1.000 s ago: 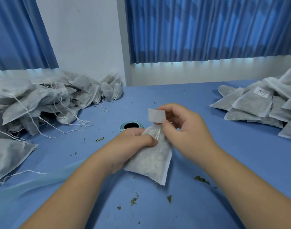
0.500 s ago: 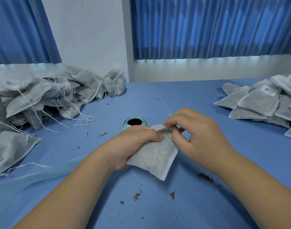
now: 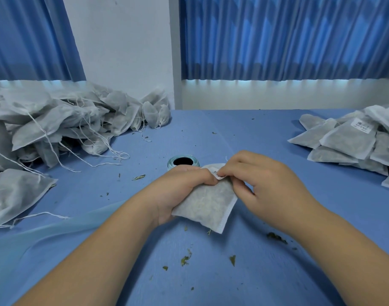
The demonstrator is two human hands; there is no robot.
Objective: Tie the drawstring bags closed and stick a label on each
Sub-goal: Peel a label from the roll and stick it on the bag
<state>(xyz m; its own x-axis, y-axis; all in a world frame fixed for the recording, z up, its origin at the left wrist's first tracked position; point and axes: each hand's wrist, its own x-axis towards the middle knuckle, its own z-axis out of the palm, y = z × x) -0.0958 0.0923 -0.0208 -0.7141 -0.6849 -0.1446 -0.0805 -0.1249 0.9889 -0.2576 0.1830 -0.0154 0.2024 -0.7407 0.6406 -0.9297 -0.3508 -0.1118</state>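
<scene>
A small grey drawstring bag filled with dried leaves is held just above the blue table in front of me. My left hand grips the bag's upper left side, fingers curled over its neck. My right hand pinches a white printed label against the top of the bag. Most of the label is hidden under my fingertips.
A heap of grey bags with loose strings lies at the left. A pile of labelled bags sits at the right. A pale blue label roll stands behind my hands. Its blue backing strip trails left. Leaf crumbs dot the table.
The label was raised above the bag in my right fingers a second ago. Now it is down on the bag's top, pinched there. The bag has barely moved.
</scene>
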